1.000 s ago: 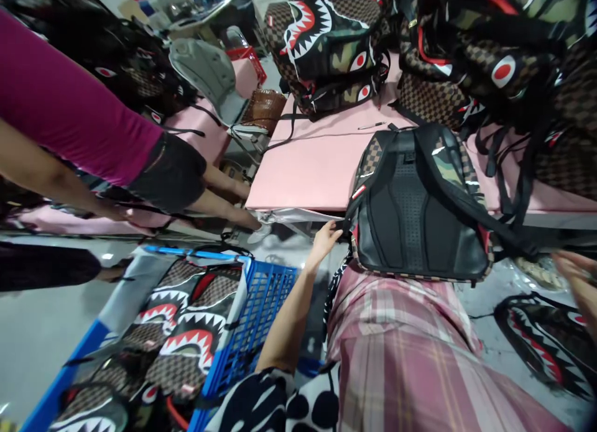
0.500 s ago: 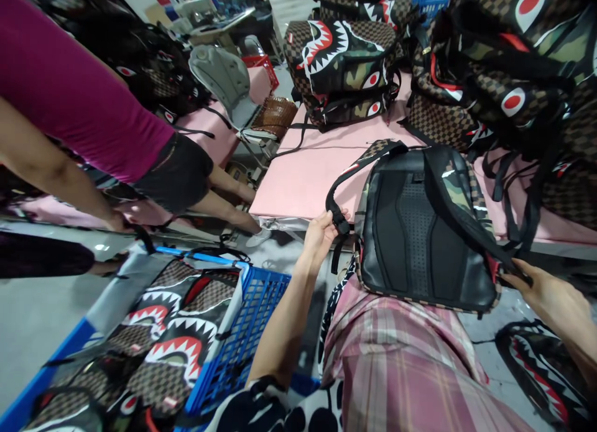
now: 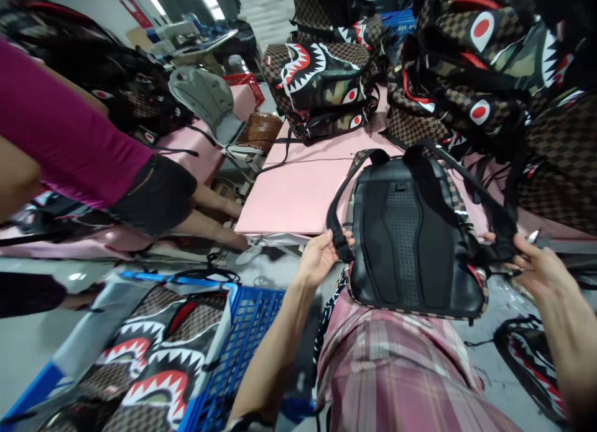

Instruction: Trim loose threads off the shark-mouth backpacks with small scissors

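A black backpack (image 3: pixel 405 239) stands tilted on my lap against the table edge, its padded back panel facing me. My left hand (image 3: pixel 323 255) pinches the lower end of the left shoulder strap (image 3: pixel 334 216) near its buckle. On the other side, my right hand (image 3: pixel 536 264) is closed round the right shoulder strap (image 3: pixel 485 199), drawn out to the right of the bag. The bag's printed front faces away and is hidden; a checked edge shows along its side.
The pink tabletop (image 3: pixel 289 193) carries piled shark-print backpacks (image 3: pixel 321 90) and more bags (image 3: pixel 466 78) at right. A blue crate (image 3: pixel 254 320) with bags stands at lower left. A person in a magenta top (image 3: pixel 79 133) is at left. Another bag (image 3: pixel 529 363) lies lower right.
My right hand has moved up and pulled the right strap outward, away from the back panel. My left hand still holds the left strap. The view has shifted slightly.
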{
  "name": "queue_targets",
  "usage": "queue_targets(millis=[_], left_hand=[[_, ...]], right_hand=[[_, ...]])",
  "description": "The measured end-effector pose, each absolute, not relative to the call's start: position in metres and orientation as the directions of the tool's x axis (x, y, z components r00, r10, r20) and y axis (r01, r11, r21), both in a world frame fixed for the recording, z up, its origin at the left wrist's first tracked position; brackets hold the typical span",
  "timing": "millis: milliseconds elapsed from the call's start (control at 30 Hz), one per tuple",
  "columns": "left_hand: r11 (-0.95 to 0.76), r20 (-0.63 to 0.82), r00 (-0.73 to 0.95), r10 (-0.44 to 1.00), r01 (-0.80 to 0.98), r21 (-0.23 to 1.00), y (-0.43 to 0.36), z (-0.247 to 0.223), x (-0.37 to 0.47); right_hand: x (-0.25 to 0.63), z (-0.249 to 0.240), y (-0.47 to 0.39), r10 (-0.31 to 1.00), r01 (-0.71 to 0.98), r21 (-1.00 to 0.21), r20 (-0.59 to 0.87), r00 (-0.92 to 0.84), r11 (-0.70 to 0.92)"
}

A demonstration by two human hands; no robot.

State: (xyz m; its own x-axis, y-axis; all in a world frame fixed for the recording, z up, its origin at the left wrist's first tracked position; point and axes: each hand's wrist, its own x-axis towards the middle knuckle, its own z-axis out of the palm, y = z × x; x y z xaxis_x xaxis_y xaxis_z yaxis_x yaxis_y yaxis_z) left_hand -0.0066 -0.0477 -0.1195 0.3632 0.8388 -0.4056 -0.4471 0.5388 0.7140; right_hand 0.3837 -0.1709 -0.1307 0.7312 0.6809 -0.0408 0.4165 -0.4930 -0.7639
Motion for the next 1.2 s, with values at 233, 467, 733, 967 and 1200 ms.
queue_targets(millis=[233, 467, 733, 967, 1200], left_hand=[[0.578, -0.453, 0.397, 0.798, -0.295, 0.76, -0.059, -0.112, 0.016], [0.631, -0.492, 0.443, 0.75, -0.254, 0.733, -0.059, -0.11, 0.02], [0.674, -0.547, 0.406, 0.732, -0.313, 0.669, -0.06, -0.119, 0.026], [0.658, -0.512, 0.446, 0.734, -0.281, 0.699, -0.065, -0.11, 0.028], [0.652, -0.504, 0.447, 0.739, -0.286, 0.702, -0.062, -0.113, 0.022]], right_hand=[[0.315, -0.108, -0.174, 0.686, 0.825, -0.344, 0.46, 0.564, -0.448], [0.193, -0.118, -0.113, 0.846, 0.619, -0.611, 0.503, -0.178, 0.493], [0.179, -0.139, -0.096, 0.761, 0.736, -0.346, 0.551, -0.343, 0.582], [0.175, -0.143, -0.091, 0.972, 0.284, -0.946, 0.201, 0.122, 0.16], [0.222, -0.133, -0.107, 0.978, 0.778, -0.624, 0.197, 0.068, 0.071]])
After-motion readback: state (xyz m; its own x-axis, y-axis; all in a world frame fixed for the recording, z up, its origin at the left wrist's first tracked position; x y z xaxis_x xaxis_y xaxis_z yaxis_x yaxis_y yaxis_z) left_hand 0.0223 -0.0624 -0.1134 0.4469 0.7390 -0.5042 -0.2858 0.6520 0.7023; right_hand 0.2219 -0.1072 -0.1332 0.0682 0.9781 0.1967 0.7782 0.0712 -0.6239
